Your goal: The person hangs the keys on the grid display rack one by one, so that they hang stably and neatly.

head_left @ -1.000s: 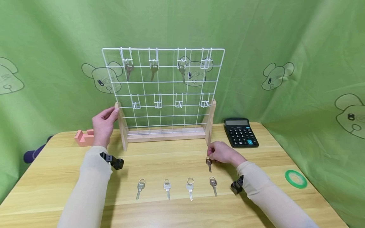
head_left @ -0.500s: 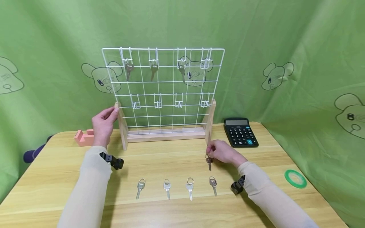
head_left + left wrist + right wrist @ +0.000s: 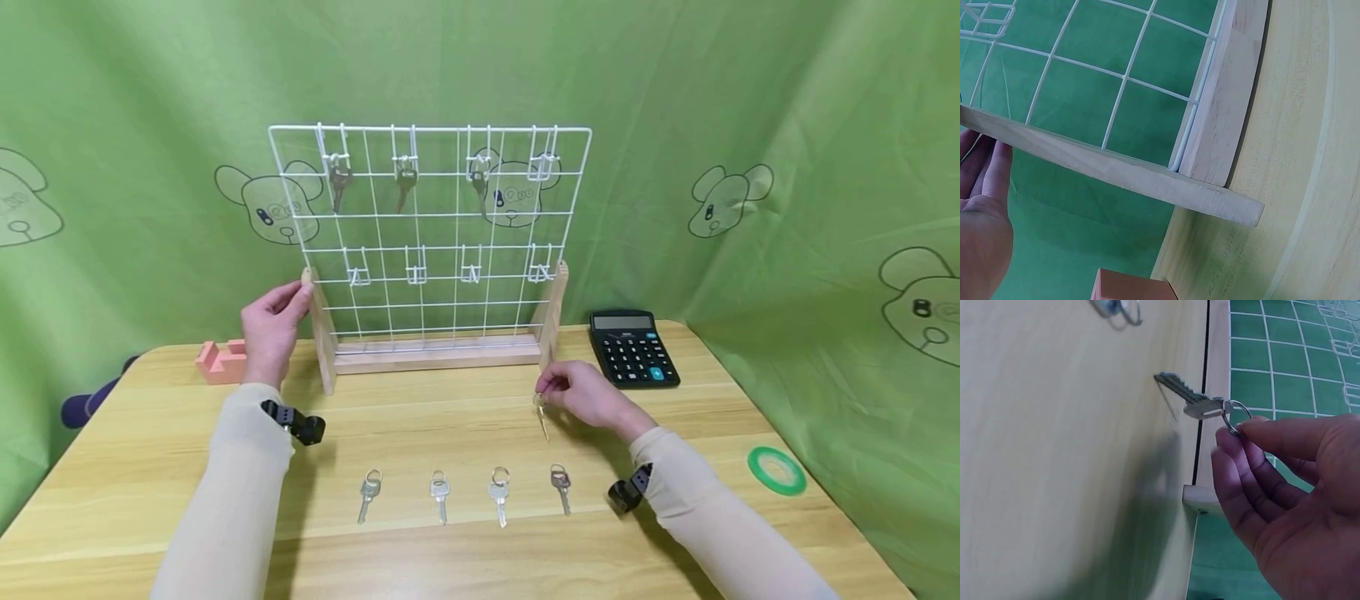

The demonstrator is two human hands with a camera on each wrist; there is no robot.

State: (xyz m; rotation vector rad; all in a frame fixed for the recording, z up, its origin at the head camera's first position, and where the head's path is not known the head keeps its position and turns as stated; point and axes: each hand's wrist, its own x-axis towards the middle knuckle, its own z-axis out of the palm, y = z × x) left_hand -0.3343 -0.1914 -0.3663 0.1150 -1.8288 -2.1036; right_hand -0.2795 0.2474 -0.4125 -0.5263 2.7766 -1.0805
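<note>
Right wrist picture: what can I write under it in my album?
A right hand pinches the ring of a key near a white wire grid.

Right hand slightly farther toward 11 o'clock in the head view than a second ago, pinched key shifted with it, turned from broad face to narrow edge

A pale yellow wood-grain table carries a white wire grid rack on a light wooden stand at the back, between a pink notched block and a black calculator. Four metal keys with split rings lie in a row nearer the front, and a flat green ring lies near the right edge.
</note>
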